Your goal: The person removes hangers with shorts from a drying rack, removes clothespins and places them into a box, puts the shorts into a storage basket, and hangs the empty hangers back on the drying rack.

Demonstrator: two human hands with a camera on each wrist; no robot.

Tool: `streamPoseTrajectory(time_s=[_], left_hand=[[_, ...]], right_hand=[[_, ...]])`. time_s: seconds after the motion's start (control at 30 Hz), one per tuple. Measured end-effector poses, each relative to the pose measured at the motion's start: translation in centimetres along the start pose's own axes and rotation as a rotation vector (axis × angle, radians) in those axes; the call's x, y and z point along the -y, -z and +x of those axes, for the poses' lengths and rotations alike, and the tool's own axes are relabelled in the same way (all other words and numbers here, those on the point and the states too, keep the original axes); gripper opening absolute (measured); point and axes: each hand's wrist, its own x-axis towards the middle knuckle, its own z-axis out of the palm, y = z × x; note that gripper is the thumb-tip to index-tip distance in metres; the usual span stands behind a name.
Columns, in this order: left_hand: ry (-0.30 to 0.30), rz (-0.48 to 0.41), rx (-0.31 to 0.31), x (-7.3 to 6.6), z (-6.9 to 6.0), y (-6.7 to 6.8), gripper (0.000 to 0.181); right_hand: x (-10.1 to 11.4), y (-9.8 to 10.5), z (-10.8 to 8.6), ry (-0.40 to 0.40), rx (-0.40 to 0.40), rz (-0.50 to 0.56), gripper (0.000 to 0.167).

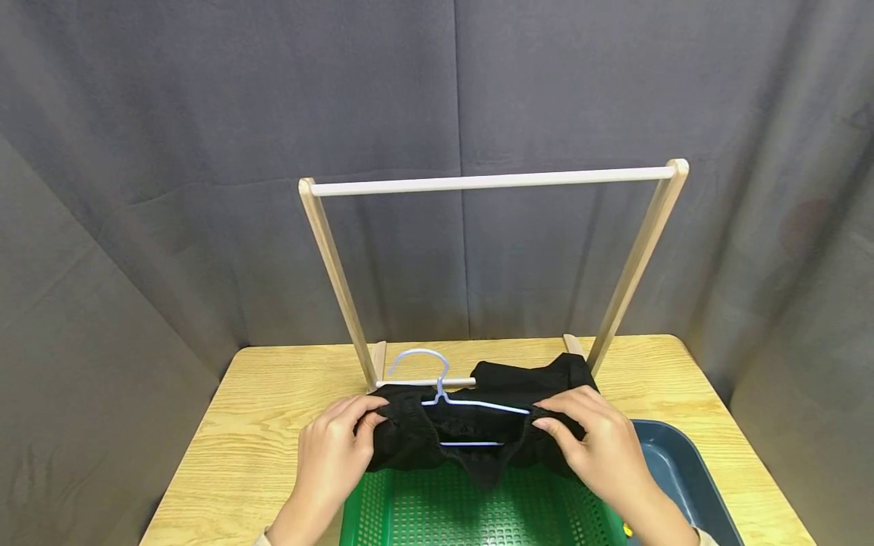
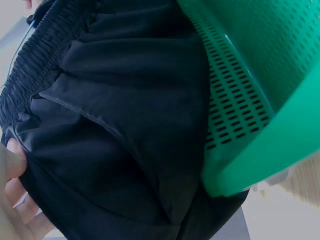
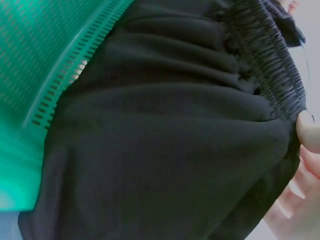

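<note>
Black elastic-waisted pants (image 1: 410, 447) are stretched between my two hands, with the gathered waistband (image 2: 42, 55) showing in the left wrist view. My left hand (image 1: 334, 447) pinches the waistband's left end between thumb and fingers. At the other end, my right hand (image 1: 594, 440) pinches the waistband the same way. A pale purple hanger (image 1: 478, 405) sits within the waist opening, its hook rising above the fabric toward the left. Both ends of the hanger's arms are hidden by the cloth. The legs drape over the far part of a green basket (image 1: 369, 508).
A wooden rack with a white top rail (image 1: 492, 182) stands behind the pants on the wooden table (image 1: 273, 409). To the right of the basket is a dark blue tray (image 1: 683, 470), partly covered by my right arm. Grey curtains (image 1: 382, 91) surround the table.
</note>
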Motion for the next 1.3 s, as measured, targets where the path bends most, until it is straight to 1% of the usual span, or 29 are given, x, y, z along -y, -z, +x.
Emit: streamPoseTrajectory(time_s=[0.13,0.23,0.43,0.53,0.7,0.83,0.93,1.1,1.3], left_hand=[[-0.032,0.005,-0.006,0.4,-0.2,0.3,0.03],[-0.05,0.012,-0.011,0.7,-0.4,0.5,0.028],[-0.015,0.017,-0.04,1.4,-1.0,0.8,0.026],[-0.015,0.022,-0.038,1.5,-1.3,0.9,0.026],[-0.01,0.022,-0.048,1.6,-1.6,0.8,0.026],[-0.005,0.015,-0.068,1.7,-1.7,0.8,0.024],[-0.008,0.015,-0.081,1.9,-1.7,0.8,0.024],[-0.013,0.015,-0.099,2.0,-1.6,0.7,0.023],[0.014,0.013,-0.119,2.0,-1.6,0.5,0.021]], right_hand=[[-0.5,0.6,-0.3,-0.025,-0.014,-0.029,0.035],[-1.0,1.1,-0.7,-0.046,-0.023,-0.057,0.034],[-2.2,2.2,-1.3,-0.115,-0.074,-0.115,0.033],[-2.7,2.7,-1.7,-0.139,-0.082,-0.129,0.034],[-3.4,2.9,-2.3,-0.138,-0.08,-0.133,0.035],[-4.0,3.0,-2.5,-0.114,-0.098,-0.122,0.033],[-4.5,3.2,-2.7,-0.1,-0.099,-0.133,0.031],[-5.1,3.7,-3.3,-0.117,-0.094,-0.171,0.032],[-5.7,4.2,-4.7,-0.165,-0.087,-0.207,0.031]])
